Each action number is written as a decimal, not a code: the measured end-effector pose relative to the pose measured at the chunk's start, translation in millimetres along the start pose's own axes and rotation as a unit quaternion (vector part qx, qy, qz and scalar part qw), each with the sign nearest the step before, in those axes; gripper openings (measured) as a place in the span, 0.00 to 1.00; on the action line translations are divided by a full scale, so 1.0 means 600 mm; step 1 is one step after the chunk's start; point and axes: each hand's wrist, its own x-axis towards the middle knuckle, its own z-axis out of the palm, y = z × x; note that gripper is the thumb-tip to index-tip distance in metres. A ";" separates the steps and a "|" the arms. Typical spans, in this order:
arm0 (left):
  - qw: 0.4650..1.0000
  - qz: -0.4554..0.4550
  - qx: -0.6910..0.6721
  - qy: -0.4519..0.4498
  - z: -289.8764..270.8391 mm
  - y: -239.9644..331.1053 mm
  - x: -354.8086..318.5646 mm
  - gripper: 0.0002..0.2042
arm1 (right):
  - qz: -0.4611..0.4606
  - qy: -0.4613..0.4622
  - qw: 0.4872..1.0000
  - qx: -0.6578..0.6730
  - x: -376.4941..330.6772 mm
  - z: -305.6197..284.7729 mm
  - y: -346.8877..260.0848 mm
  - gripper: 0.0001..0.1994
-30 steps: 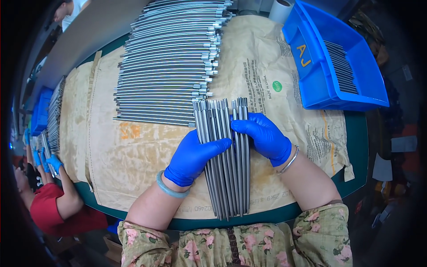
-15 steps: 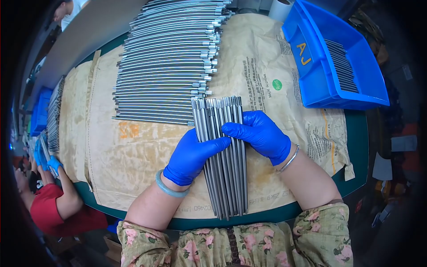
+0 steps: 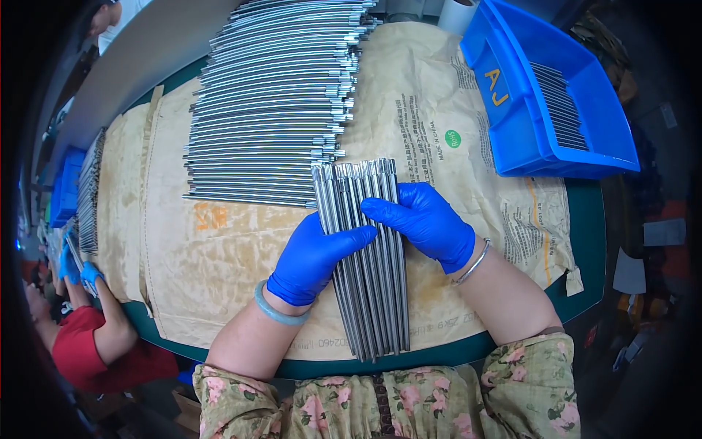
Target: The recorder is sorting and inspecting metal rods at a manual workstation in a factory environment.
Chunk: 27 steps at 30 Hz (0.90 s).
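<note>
A bundle of slim steel rods [image 3: 371, 293] is held between my two blue-gloved hands, its stepped ends pointing away from me. My left hand [image 3: 311, 256] wraps the bundle's left side, thumb lying across the front. From the right, my right hand [image 3: 428, 223] grips the same rods, its thumb pressed over them slightly higher. The fingers behind the bundle are hidden. Just beyond the rods' far ends lies a broad layer of similar rods [image 3: 263, 124], set side by side on brown paper [image 3: 234, 271].
A blue plastic bin [image 3: 512, 124] with more rods inside stands at the far right. The paper covers a green tabletop [image 3: 585, 241]. On the left, a co-worker in a red sleeve [image 3: 95, 340] handles rods with blue gloves, near another rod pile [image 3: 89, 197]. A white roll [image 3: 458, 14] stands at the back.
My hands and the bundle stay almost in place, with only a slight shift in the view. At the left, the co-worker's gloved hands have moved a little.
</note>
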 end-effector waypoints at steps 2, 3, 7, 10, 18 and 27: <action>1.000 0.004 -0.003 -0.002 0.000 -0.003 0.003 0.15 | 0.012 0.013 1.000 0.005 0.000 0.000 -0.001 0.10; 1.000 0.003 -0.002 -0.003 0.002 -0.003 0.004 0.15 | 0.012 0.015 1.000 0.006 0.000 -0.001 -0.001 0.10; 1.000 0.003 0.001 0.006 0.009 -0.004 0.007 0.15 | -0.009 0.022 1.000 0.012 -0.001 -0.007 0.000 0.10; 1.000 0.006 -0.006 0.011 0.012 -0.008 0.011 0.15 | -0.008 0.022 1.000 -0.001 -0.001 -0.011 -0.004 0.10; 1.000 0.010 -0.002 0.012 0.015 -0.017 0.021 0.15 | -0.024 0.042 0.999 -0.005 0.001 -0.021 0.010 0.10; 1.000 0.008 0.002 0.007 -0.002 -0.012 0.012 0.15 | -0.013 0.020 0.999 0.024 0.006 -0.010 0.011 0.10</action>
